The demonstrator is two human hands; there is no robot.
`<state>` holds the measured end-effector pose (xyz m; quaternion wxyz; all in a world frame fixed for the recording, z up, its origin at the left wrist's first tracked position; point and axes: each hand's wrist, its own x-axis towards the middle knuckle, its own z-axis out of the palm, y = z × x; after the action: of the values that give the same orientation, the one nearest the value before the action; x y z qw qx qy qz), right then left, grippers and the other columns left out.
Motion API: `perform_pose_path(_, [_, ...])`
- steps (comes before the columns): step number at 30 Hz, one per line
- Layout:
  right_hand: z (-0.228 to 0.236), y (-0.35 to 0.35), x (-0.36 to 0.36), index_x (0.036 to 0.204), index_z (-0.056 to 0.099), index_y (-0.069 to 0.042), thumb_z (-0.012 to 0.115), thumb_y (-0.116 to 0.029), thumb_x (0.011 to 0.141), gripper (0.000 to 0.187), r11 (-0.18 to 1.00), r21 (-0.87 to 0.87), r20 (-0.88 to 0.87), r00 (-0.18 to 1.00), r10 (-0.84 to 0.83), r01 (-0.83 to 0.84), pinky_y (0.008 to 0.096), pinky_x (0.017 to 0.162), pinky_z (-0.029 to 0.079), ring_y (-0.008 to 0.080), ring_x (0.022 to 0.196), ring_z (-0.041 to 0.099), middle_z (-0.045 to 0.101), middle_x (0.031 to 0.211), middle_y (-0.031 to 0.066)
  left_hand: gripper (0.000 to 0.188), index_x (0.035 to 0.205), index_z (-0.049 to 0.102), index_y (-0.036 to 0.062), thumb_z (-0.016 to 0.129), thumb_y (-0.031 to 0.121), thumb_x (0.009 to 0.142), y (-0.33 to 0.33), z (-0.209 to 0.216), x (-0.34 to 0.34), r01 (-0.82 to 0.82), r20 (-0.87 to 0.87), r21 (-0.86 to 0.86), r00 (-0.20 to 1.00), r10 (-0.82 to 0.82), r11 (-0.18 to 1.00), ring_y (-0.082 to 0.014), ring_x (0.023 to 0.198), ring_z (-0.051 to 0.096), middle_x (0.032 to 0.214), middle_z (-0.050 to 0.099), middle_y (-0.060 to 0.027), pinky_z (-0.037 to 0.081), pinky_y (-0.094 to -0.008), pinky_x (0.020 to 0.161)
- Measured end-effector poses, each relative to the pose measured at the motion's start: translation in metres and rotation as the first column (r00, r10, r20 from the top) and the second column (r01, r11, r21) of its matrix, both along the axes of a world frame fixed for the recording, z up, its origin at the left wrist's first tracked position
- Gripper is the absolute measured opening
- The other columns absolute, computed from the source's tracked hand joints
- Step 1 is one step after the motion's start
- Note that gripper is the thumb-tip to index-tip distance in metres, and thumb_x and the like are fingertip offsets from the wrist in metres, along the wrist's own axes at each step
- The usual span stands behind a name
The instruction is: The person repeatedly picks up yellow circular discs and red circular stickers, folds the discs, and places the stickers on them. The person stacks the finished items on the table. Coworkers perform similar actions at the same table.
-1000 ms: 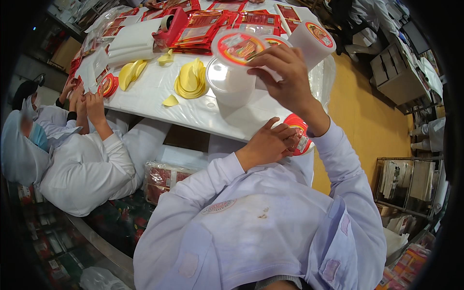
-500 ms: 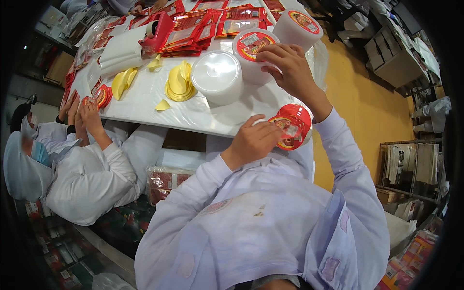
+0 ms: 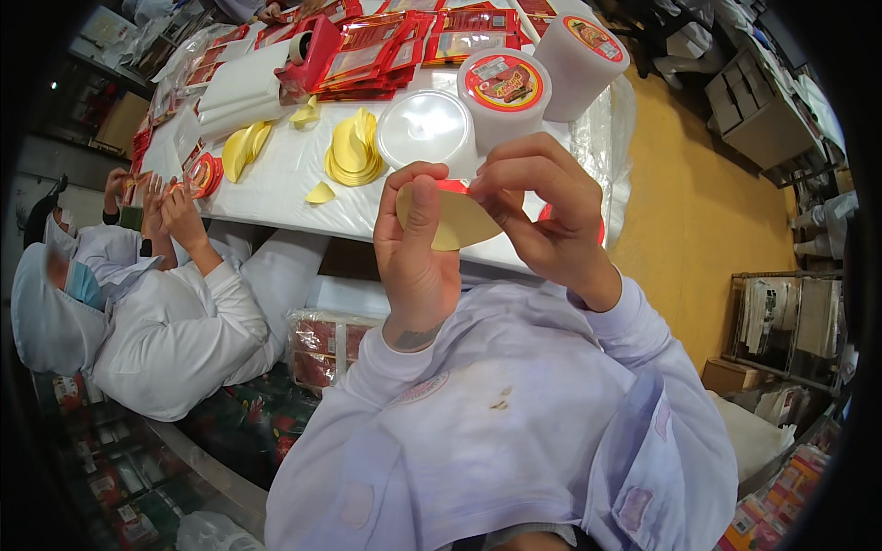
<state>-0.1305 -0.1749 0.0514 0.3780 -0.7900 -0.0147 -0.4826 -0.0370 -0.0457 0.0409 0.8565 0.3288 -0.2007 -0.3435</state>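
Observation:
In front of my chest, a round label [image 3: 452, 223] shows its pale yellow backing, with a strip of red at its top edge. My left hand [image 3: 415, 234] grips it between thumb and fingers. At the top edge, my right hand [image 3: 542, 197] pinches the label with thumb and fingertips. Behind my right hand, a pile of red round labels [image 3: 602, 228] is mostly hidden. Beyond my hands stand round translucent tubs: one with a plain top [image 3: 424, 129], another tub with a red round label [image 3: 503, 84] on top, and a third labelled tub [image 3: 588, 46] at the far right.
Yellow backing pieces [image 3: 354, 151] lie in a heap on the white-covered table [image 3: 285, 197]. Farther back are a red tape dispenser [image 3: 312, 50], white sheets [image 3: 239, 92] and red packets [image 3: 372, 46]. At left, a co-worker [image 3: 184, 321] handles red labels.
My right hand has come down from the labelled tub to meet my left. Both hands have risen from the red label pile and now hold one label, backing side showing.

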Motion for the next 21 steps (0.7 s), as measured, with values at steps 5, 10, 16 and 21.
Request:
perform_pose_path(5, [0.018, 0.011, 0.001, 0.098, 0.076, -0.003, 0.087, -0.006, 0.075, 0.026, 0.965, 0.217, 0.143, 0.982, 0.120, -0.150, 0.0317, 0.077, 0.053, 0.0187, 0.087, 0.069, 0.074, 0.097, 0.0067, 0.027, 0.122, 0.057, 0.0084, 0.065, 0.026, 0.103, 0.002, -0.004, -0.010, -0.145, 0.263, -0.084, 0.951, 0.162, 0.986, -0.0141, 0.109, 0.060, 0.118, 0.060, -0.0057, 0.051, -0.0331, 0.097])
perform_pose_path(10, [0.018, 0.007, -0.005, 0.100, 0.079, -0.004, 0.083, -0.001, 0.079, 0.022, 0.971, 0.170, 0.101, 0.983, 0.153, -0.169, 0.0290, 0.074, 0.051, 0.0178, 0.084, 0.068, 0.075, 0.091, 0.0043, 0.028, 0.121, 0.057, 0.0075, 0.071, 0.020, 0.099, -0.006, -0.012, -0.009, -0.149, 0.411, -0.225, 0.881, 0.233, 0.963, -0.0152, 0.108, 0.059, 0.116, 0.059, -0.0066, 0.050, -0.0311, 0.096])
perform_pose_path(16, [0.019, 0.018, -0.007, 0.100, 0.078, -0.004, 0.080, 0.002, 0.080, 0.021, 0.952, 0.236, 0.140, 0.976, 0.166, -0.196, 0.0297, 0.075, 0.051, 0.0174, 0.085, 0.066, 0.074, 0.093, 0.0048, 0.026, 0.116, 0.059, 0.0068, 0.073, 0.016, 0.097, -0.010, -0.008, -0.014, -0.204, 0.463, -0.308, 0.821, 0.334, 0.929, -0.0150, 0.101, 0.058, 0.112, 0.058, -0.0064, 0.051, -0.0294, 0.091])
perform_pose_path(21, [0.019, 0.020, -0.006, 0.098, 0.076, -0.004, 0.080, 0.003, 0.079, 0.021, 0.977, 0.157, 0.155, 0.980, 0.123, -0.147, 0.0304, 0.076, 0.050, 0.0182, 0.084, 0.064, 0.072, 0.091, 0.0038, 0.025, 0.113, 0.059, 0.0063, 0.074, 0.015, 0.096, -0.014, -0.004, -0.017, -0.249, 0.468, -0.350, 0.788, 0.399, 0.903, -0.0147, 0.095, 0.059, 0.104, 0.057, -0.0057, 0.052, -0.0284, 0.086])
